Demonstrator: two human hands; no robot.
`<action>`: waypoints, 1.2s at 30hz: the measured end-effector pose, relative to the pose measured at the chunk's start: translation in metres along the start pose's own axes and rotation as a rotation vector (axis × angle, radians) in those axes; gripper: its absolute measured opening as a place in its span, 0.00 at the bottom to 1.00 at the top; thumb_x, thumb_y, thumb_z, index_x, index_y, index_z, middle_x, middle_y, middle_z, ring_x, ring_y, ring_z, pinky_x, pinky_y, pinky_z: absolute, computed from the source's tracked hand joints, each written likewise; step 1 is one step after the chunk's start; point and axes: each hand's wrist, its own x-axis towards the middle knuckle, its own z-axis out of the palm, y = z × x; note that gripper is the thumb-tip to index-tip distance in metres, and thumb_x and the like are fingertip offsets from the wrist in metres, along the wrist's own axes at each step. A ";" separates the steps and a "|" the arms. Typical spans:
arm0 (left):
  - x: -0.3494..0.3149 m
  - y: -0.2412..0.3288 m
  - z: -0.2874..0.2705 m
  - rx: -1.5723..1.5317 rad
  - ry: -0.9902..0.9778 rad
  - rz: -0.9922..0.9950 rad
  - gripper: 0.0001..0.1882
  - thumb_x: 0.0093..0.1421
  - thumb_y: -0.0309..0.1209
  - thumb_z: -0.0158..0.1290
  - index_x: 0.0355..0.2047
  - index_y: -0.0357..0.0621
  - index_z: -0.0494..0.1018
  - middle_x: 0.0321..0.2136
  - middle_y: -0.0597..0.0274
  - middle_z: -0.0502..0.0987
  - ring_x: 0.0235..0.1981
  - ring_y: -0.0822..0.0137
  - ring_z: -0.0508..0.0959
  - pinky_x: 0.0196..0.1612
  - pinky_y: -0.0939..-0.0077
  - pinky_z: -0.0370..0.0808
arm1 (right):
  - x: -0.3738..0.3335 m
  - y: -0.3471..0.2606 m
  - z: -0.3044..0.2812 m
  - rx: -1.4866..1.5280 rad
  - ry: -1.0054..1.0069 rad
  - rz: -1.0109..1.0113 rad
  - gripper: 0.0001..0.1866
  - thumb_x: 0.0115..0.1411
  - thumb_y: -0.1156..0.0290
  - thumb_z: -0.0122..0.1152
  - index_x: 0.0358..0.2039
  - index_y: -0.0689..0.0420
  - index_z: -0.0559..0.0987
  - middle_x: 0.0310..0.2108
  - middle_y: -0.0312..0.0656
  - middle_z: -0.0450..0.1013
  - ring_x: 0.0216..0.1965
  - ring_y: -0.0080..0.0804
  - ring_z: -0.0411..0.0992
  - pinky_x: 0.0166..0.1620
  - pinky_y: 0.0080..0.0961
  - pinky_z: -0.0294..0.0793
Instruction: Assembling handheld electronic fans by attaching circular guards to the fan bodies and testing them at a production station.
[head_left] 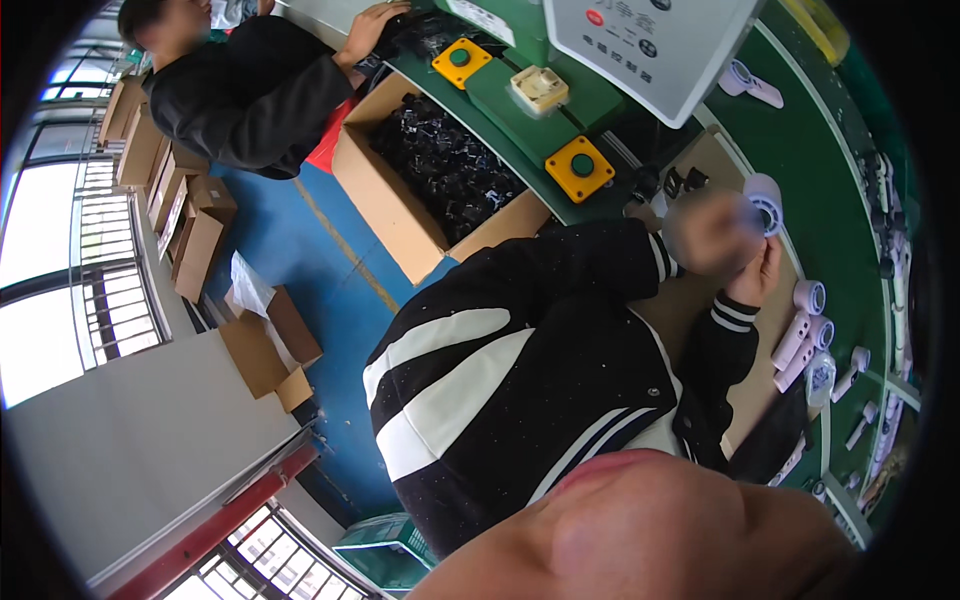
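Note:
A pale lilac device [762,194], shaped like a small hair dryer with a ring at the end of its round head, is up off the bench between my hands. My right hand [752,278] is closed, its fingers pinching the device at the lower edge of the ring. Against the device's other side is my left hand [708,235], bent over it. The left fingers are blurred, so their grip does not show. Small black parts [686,182] lie just beyond my left hand. More lilac devices [795,340] rest on the bench close to my right forearm.
An open carton [385,205] full of black parts stands left of the bench. Yellow button boxes [580,169] and a white sign [655,50] are at the far side. Another person [235,95] works at the far left. An open box [270,340] sits on the blue floor.

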 end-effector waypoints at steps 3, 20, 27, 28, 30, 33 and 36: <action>0.002 -0.001 0.002 -0.088 0.005 -0.054 0.10 0.59 0.23 0.52 0.41 0.40 0.68 0.31 0.63 0.72 0.30 0.72 0.70 0.37 0.81 0.69 | -0.002 -0.008 0.011 -0.126 0.026 -0.051 0.14 0.66 0.71 0.50 0.48 0.63 0.74 0.45 0.44 0.73 0.42 0.29 0.70 0.49 0.22 0.67; 0.005 -0.016 -0.007 -0.389 0.101 -0.174 0.15 0.59 0.23 0.53 0.47 0.38 0.68 0.36 0.59 0.74 0.33 0.73 0.72 0.40 0.81 0.71 | -0.027 -0.026 -0.006 -0.481 -0.316 0.154 0.09 0.64 0.67 0.52 0.33 0.59 0.75 0.22 0.34 0.68 0.23 0.22 0.60 0.30 0.18 0.63; -0.007 0.008 0.005 -0.321 -0.198 -0.230 0.33 0.59 0.21 0.52 0.63 0.40 0.54 0.53 0.50 0.67 0.50 0.61 0.71 0.52 0.73 0.68 | 0.012 0.008 -0.021 -0.110 0.159 0.390 0.13 0.68 0.61 0.46 0.37 0.57 0.72 0.18 0.35 0.67 0.14 0.20 0.61 0.15 0.17 0.58; -0.009 0.004 0.006 -0.228 -0.240 -0.260 0.33 0.59 0.21 0.52 0.64 0.41 0.53 0.54 0.50 0.67 0.51 0.61 0.71 0.52 0.73 0.68 | 0.025 0.006 -0.023 -0.132 0.140 0.427 0.12 0.67 0.61 0.46 0.40 0.56 0.71 0.19 0.35 0.68 0.14 0.20 0.61 0.14 0.18 0.57; -0.012 -0.002 0.009 -0.042 -0.323 -0.310 0.35 0.58 0.21 0.53 0.64 0.42 0.52 0.54 0.50 0.66 0.51 0.61 0.70 0.52 0.73 0.68 | 0.048 -0.006 -0.026 -0.173 0.101 0.499 0.12 0.67 0.61 0.46 0.45 0.55 0.68 0.19 0.36 0.68 0.13 0.21 0.60 0.12 0.19 0.56; -0.014 -0.004 0.007 0.067 -0.372 -0.298 0.34 0.58 0.22 0.53 0.63 0.42 0.54 0.53 0.51 0.67 0.50 0.62 0.71 0.51 0.75 0.68 | 0.050 -0.017 -0.015 -0.236 0.075 0.548 0.13 0.67 0.62 0.47 0.47 0.54 0.68 0.20 0.37 0.69 0.13 0.21 0.61 0.13 0.19 0.57; -0.016 -0.003 0.000 0.110 -0.396 -0.208 0.28 0.58 0.22 0.53 0.59 0.41 0.60 0.49 0.54 0.70 0.46 0.66 0.72 0.49 0.78 0.68 | 0.046 -0.021 0.006 -0.369 0.062 0.592 0.12 0.65 0.64 0.49 0.46 0.55 0.71 0.22 0.38 0.72 0.16 0.23 0.64 0.17 0.20 0.64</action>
